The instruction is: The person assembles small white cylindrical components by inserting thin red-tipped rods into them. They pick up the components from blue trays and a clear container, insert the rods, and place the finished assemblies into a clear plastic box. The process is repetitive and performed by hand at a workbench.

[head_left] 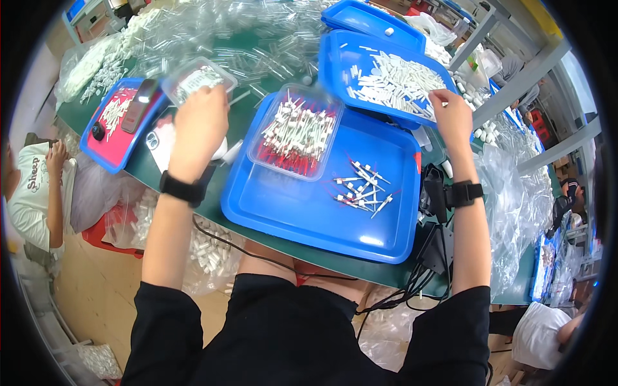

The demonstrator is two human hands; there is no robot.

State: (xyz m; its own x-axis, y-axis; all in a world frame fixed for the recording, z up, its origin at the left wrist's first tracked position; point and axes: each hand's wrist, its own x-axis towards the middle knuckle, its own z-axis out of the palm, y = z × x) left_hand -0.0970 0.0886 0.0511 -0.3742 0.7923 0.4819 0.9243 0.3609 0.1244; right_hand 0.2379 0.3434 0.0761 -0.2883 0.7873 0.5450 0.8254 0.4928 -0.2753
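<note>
My left hand (pixel 203 122), fingers curled down, is at the near edge of a small clear box (pixel 230 82) of small white pieces. Its fingertips are hidden. At the right side of a blue tray (pixel 331 67) holding many short white tubes (pixel 402 80), my right hand (pixel 454 119) has thumb and forefinger pinched together; anything between them is too small to make out. Between my hands, a larger blue tray (pixel 290 209) carries a clear box (pixel 259 151) packed with white pieces on red wires. More such wired pieces (pixel 364 188) lie loose in that tray's right half.
On the left, a small red-lined blue tray (pixel 119 151) holds white pieces and a dark handheld device (pixel 140 106). A phone (pixel 158 143) lies beside it. Clear tubes (pixel 257 48) cover the table's far part. Black cables (pixel 412 283) hang at the front right edge. Grey metal posts (pixel 515 93) slant across the right.
</note>
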